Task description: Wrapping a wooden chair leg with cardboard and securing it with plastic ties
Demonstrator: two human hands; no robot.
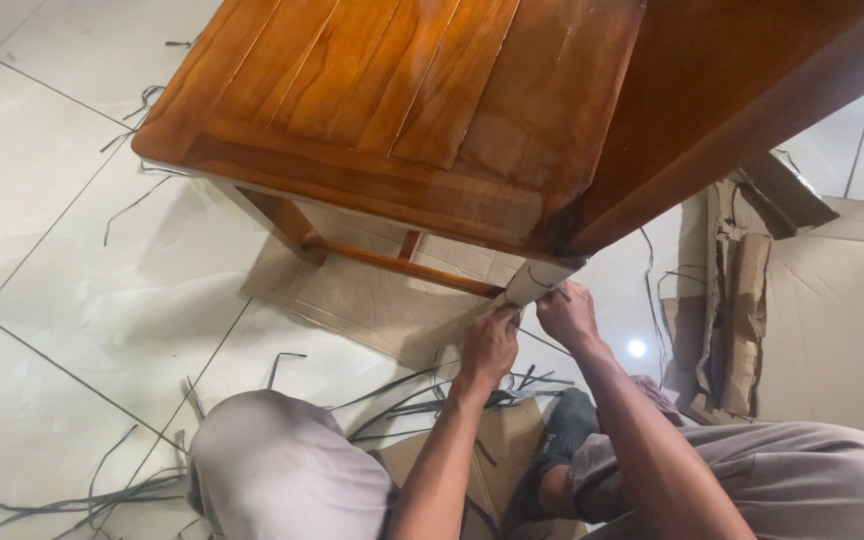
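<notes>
Left grip: left hand (489,345) pinches the cardboard wrap (530,285) on the chair leg.
Right grip: right hand (567,313) grasps the same wrap, just beside.
Risk: a sudden tear could jerk the wooden chair (392,110) above; loose straps (402,395) below invite slipping.

Cardboard-wrapped chair leg (535,283), upright under glossy wooden seat (372,110)

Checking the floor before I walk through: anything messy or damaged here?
Yes. Dark cut strips litter the tiles, and torn cardboard lies crumpled at right. Both hands grip the paper-wrapped chair leg.
</notes>
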